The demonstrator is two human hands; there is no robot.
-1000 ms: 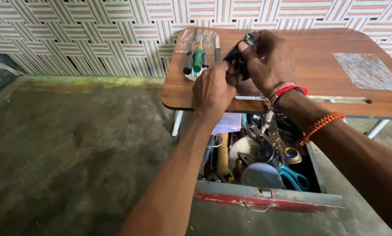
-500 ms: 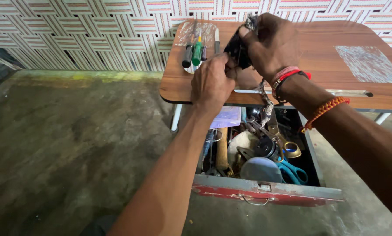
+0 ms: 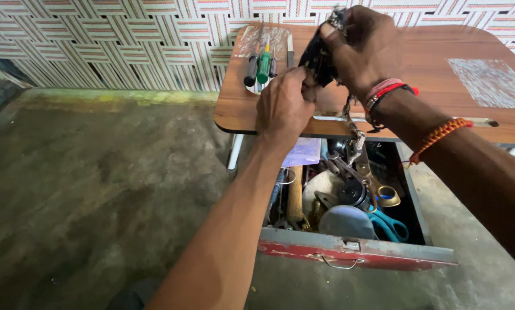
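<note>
1. Two hands meet over the far edge of the wooden table [image 3: 441, 86] in the head view: the left hand [image 3: 283, 106] pinches the lower end of a small dark object [image 3: 316, 57], and the right hand [image 3: 364, 49] is closed over its upper end.
2. The dark object sits in the air just above the tabletop, between both hands, with a thin chain-like strand [image 3: 352, 123] hanging from it toward the open red drawer [image 3: 355, 252].
3. It looks light and partly limp; the strand dangles freely, so a firm hold on the solid body seems wiser than on the strand.
4. On the table's far left lie screwdrivers [image 3: 260, 66], one with a green handle, just beside the left hand.
5. The drawer holds blue-handled scissors [image 3: 392, 224], a wooden handle [image 3: 295, 198], a grey round lid [image 3: 345, 221] and tangled metal parts.
6. What the dark object is cannot be told: fingers cover most of it, and the right forearm leaves the frame.
</note>
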